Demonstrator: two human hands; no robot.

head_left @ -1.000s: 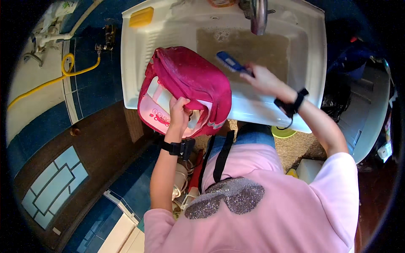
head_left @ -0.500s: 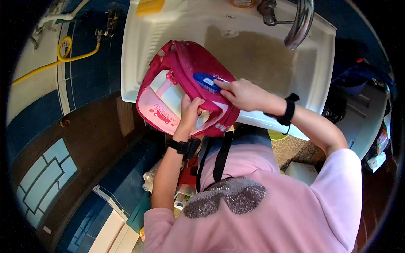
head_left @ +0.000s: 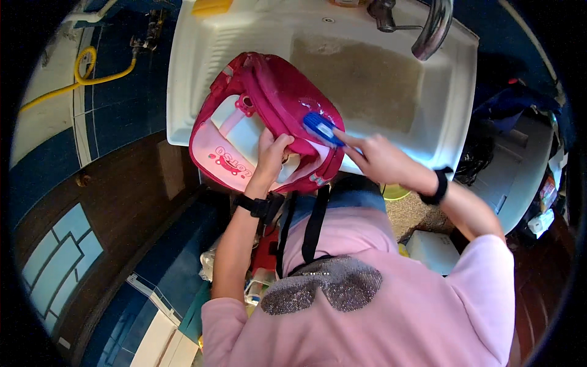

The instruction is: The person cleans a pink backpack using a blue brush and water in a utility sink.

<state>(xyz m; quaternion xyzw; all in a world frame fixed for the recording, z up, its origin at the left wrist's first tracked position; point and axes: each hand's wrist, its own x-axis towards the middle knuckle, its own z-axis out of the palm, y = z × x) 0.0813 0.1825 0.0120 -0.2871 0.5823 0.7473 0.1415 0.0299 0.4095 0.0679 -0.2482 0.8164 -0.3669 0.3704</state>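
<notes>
A dark pink backpack with a pale pink and white front rests at the near left of the white sink, partly over its front edge. My left hand is closed on the edge of the backpack's fabric, near its middle. In my right hand is a blue scrubbing brush, its bristles against the backpack's right side. Wet, slightly foamy patches shine on the fabric by the brush. The bristles are mostly hidden under the brush's back.
The white sink has a ribbed slope at left and shallow murky water in its basin. A metal faucet hangs over the far right. A yellow block lies on the far left rim. A yellow hose runs along the left wall.
My right hand and the brush have moved right and toward me across the backpack. My left hand keeps its grip on the fabric. The whole view has shifted slightly.
</notes>
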